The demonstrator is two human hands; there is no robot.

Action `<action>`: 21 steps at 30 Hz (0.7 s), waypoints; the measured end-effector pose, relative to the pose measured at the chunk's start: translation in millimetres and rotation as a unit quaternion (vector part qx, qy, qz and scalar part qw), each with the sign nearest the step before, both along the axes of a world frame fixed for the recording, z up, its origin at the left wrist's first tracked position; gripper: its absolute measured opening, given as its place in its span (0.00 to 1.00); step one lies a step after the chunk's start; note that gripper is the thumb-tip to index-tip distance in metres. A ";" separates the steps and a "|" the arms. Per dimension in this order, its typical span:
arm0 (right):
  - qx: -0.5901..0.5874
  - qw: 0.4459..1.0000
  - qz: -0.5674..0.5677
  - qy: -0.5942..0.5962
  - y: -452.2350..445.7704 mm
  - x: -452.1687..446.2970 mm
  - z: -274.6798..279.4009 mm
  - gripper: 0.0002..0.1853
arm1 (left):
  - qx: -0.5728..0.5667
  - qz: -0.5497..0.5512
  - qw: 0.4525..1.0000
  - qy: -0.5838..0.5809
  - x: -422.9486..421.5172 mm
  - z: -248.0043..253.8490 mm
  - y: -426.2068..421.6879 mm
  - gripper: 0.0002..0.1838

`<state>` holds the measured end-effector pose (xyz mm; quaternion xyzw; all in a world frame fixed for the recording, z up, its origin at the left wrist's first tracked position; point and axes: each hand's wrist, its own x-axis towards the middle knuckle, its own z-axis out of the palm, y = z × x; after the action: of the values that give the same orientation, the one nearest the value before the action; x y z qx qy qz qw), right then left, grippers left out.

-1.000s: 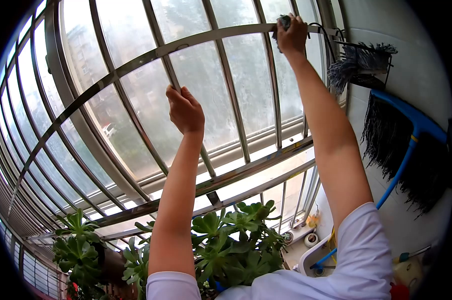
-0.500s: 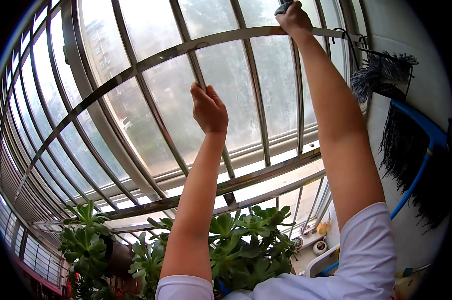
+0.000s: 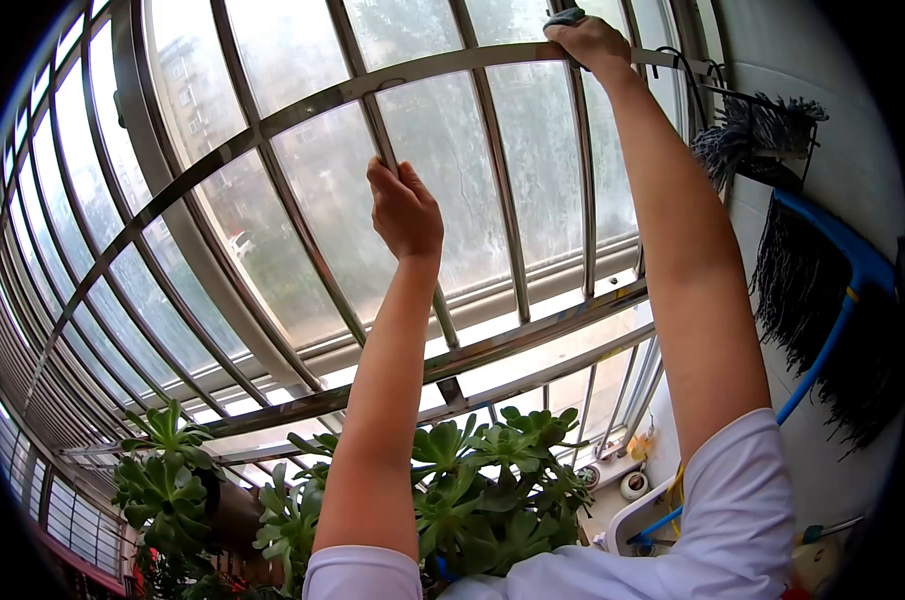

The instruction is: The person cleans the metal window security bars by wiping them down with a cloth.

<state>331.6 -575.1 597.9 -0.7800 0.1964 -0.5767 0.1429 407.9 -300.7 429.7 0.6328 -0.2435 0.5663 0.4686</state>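
Note:
My left hand (image 3: 408,212) is wrapped round an upright metal bar (image 3: 376,125) of the window grille, just below the flat cross rail (image 3: 432,72). Higher up on the right, my right hand (image 3: 592,43) is closed on a grey cloth (image 3: 564,19). The cloth is bunched against another upright bar where it meets the cross rail. Most of it is hidden by the fingers and the top of the hand. Behind the bars stands the hazy, streaked window glass (image 3: 427,140).
Green succulents (image 3: 492,490) grow below my arms, with another potted one (image 3: 167,490) at the left. On the right wall hang a grey mop head (image 3: 757,140) and a blue broom (image 3: 852,250) with dark bristles. A white basin (image 3: 622,520) stands low at the right.
My right hand and the cloth have come slightly down the bar, closer to the cross rail. My left hand keeps its hold. The whole view has shifted a little.

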 end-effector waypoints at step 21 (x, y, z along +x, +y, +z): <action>-0.226 0.913 -0.179 -0.290 59.6 18.6 -102.3 0.34 | 0.000 -0.011 1.000 -0.009 -1.3 -0.2 1.4 0.14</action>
<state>350.2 -515.5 495.7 -0.5421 0.1471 -0.8222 -0.0922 406.6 -299.3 429.5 0.6252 -0.2548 0.5666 0.4725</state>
